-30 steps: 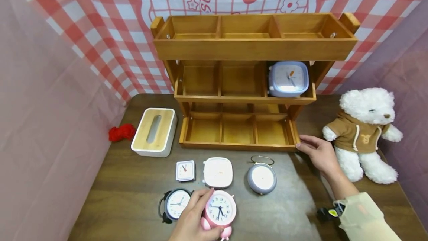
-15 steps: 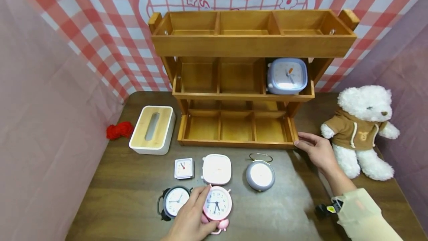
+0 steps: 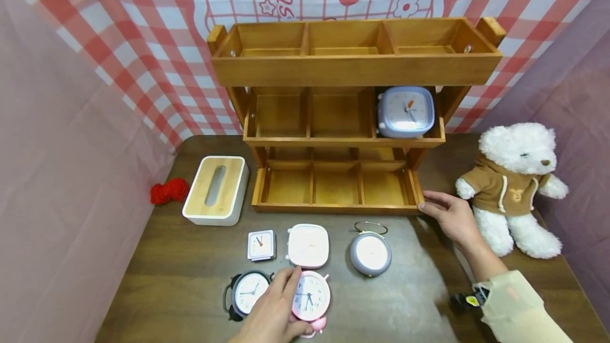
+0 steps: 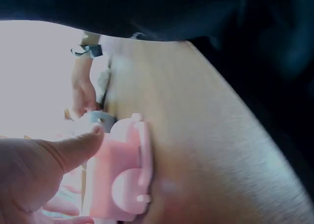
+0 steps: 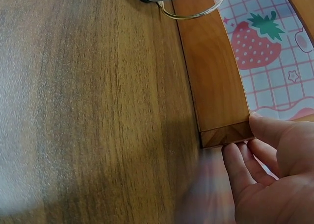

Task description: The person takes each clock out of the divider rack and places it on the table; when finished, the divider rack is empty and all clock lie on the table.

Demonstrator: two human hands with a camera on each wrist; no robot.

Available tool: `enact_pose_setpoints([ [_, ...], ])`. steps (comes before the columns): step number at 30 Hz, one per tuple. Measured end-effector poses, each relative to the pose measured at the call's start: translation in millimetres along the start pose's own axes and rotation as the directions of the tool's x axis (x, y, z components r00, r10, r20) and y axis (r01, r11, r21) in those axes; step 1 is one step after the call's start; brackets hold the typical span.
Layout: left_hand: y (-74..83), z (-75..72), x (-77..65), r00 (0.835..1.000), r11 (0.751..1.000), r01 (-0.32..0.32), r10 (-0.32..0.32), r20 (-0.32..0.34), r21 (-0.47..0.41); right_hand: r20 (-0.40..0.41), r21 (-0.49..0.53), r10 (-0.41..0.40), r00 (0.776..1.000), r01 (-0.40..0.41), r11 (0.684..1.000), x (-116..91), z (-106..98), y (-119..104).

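My left hand (image 3: 272, 308) grips a pink twin-bell alarm clock (image 3: 312, 295) at the front of the table, its face up and its bells toward me. In the left wrist view, the thumb lies along the body of the pink clock (image 4: 115, 170). Just left of that hand lies a black twin-bell clock (image 3: 249, 292); a white rounded clock (image 3: 308, 246) is right behind the pink one. My right hand (image 3: 450, 218) holds the bottom front corner of a three-tier wooden shelf (image 3: 333, 209), thumb on the front board (image 5: 216, 77) and fingertips at its end.
A small square clock (image 3: 261, 244) and a grey round clock (image 3: 370, 254) with a wire loop lie before the shelf. A blue clock (image 3: 406, 111) fills the middle tier's right compartment. A tissue box (image 3: 215, 189) and red yarn (image 3: 169, 191) are left, a teddy bear (image 3: 517, 189) right.
The pink clock has shifted slightly left and turned a little in my left hand. My right hand stays at the shelf corner.
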State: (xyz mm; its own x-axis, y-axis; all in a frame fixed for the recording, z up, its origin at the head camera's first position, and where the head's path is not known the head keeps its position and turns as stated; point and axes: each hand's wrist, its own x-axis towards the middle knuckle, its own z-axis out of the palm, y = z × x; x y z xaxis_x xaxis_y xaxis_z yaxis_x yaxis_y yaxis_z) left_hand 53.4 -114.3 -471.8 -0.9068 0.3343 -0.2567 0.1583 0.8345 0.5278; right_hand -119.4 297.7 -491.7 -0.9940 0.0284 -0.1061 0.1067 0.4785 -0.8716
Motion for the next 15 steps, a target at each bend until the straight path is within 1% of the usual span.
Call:
enact_pose_setpoints([
  [2,2.2,-6.6,-0.4,1.000,1.000,-0.021,0.022,-0.016,0.010,0.001,0.003,-0.003,1.000,0.003,1.000,0,-1,0],
  [4,2.9,-13.7,1.1,0.993,0.997,-0.072,0.074,-0.089,0.026,0.001,0.004,-0.006,1.000,0.006,1.000,0,-1,1],
  [5,3.1,-17.8,2.7,0.987,0.995,-0.096,0.100,-0.126,0.037,0.001,0.007,-0.007,1.000,0.007,1.000,0,-2,0],
  [6,2.8,-22.1,4.8,0.976,0.991,-0.128,0.135,-0.170,0.049,0.002,0.008,-0.007,1.000,0.007,1.000,0,-2,0],
  [7,2.9,-26.6,7.5,0.964,0.986,-0.155,0.165,-0.210,0.062,0.003,0.009,-0.006,1.000,0.006,1.000,-1,-2,0],
  [8,2.8,-31.3,11.2,0.947,0.980,-0.187,0.199,-0.252,0.074,0.004,0.008,-0.005,1.000,0.005,1.000,-1,-2,1],
  [9,2.2,-35.6,15.7,0.923,0.970,-0.226,0.242,-0.298,0.089,0.006,0.010,-0.003,1.000,0.003,1.000,-1,-2,1],
  [11,3.2,-47.3,26.1,0.895,0.954,-0.284,0.299,-0.331,0.095,0.011,0.015,0.001,1.000,-0.001,1.000,-1,-2,2],
  [13,5.7,-59.9,38.9,0.859,0.932,-0.349,0.361,-0.363,0.101,0.016,0.015,0.004,1.000,-0.004,1.000,0,-2,3],
  [15,9.6,-73.1,53.2,0.830,0.909,-0.405,0.411,-0.378,0.099,0.022,0.013,0.007,1.000,-0.007,1.000,0,-2,4],
])
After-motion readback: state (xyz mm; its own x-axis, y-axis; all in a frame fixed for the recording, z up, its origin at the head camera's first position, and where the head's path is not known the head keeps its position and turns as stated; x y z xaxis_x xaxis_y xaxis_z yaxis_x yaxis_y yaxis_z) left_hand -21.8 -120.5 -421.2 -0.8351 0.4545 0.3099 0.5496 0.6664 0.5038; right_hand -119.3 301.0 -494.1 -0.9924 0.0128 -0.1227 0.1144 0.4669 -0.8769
